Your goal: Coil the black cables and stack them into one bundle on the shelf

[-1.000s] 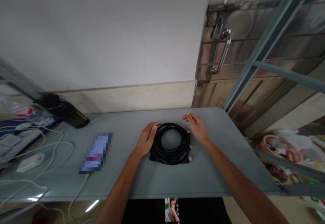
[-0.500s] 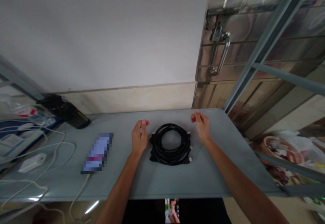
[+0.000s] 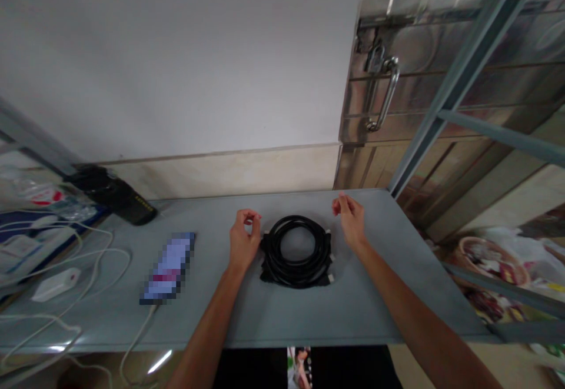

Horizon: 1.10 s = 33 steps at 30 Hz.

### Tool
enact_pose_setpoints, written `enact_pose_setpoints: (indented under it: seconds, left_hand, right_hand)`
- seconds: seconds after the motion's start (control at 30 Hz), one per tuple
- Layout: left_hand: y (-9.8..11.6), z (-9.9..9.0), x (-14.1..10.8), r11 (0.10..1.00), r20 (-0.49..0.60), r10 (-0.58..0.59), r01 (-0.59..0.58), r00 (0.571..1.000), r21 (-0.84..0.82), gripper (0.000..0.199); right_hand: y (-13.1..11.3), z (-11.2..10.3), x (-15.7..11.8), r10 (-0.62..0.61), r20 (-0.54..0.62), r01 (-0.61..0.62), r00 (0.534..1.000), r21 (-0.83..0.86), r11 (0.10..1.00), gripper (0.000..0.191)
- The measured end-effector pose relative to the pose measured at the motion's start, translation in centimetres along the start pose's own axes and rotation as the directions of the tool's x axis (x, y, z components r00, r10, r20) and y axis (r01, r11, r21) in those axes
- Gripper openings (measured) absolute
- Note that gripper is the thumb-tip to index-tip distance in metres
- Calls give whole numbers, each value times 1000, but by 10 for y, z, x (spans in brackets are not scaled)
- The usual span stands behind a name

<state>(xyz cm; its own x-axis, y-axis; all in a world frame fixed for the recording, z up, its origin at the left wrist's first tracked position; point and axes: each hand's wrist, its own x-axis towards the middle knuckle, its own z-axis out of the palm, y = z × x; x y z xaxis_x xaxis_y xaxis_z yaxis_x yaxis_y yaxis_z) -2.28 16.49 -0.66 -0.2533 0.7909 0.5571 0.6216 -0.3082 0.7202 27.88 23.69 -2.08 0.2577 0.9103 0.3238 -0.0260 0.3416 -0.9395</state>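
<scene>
The bare left hand and right hand have half-curled, empty-looking fingers, so a bump could unwind the round, black, rubbery-looking cable coil.

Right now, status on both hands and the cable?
Left hand and right hand flanking black cable coil, both curled, nothing seen in either. Coil flat on grey table. Phone lies left, not between hands and coil.

Dim, soft light; white glare streaking the steel door; phone screen pixelated.
</scene>
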Motion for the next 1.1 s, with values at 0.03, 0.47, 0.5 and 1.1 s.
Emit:
enact_pose_setpoints:
  seconds: [0.03,0.47,0.5,1.1]
  left_hand:
    - [0,0,0,1000,2,-1,1,1000,-1,18]
    - [-6,2,-1,1000,17,1,-1,1000,-20,19]
    - [-6,2,-1,1000,15,0,1,1000,-18,19]
    - [-12,8,3,1000,31,-22,21,999,17,24]
  right_hand:
    - [-1,0,0,-1,2,1,1000,-3,1000,67]
    - [-48,1,-26,-266,424,379,866,-208,902,53]
    - [-55,4,-35,-308,553,488,774,-211,847,52]
    - [-52,9,-37,281,755,668,593,-656,351,47]
